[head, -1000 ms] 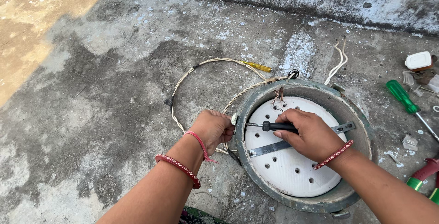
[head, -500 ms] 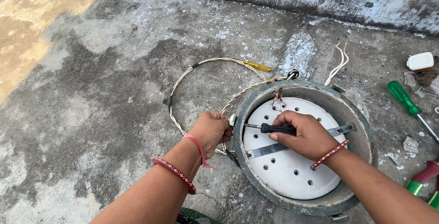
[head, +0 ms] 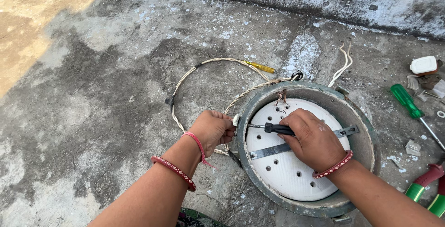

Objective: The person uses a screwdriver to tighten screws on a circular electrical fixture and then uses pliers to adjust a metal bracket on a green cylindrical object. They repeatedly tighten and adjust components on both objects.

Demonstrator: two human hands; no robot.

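Right hand (head: 314,140) (fist closed) drives black screwdriver (head: 278,128).

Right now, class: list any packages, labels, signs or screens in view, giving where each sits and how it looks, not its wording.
Small box: on the concrete floor at the far right, beyond the green-handled screwdriver; squat, rounded corners, white top over a brownish base.
Scraps: beside that box; pale, crumpled, too small to tell whether they are packaging.
No labels, signs or screens show.
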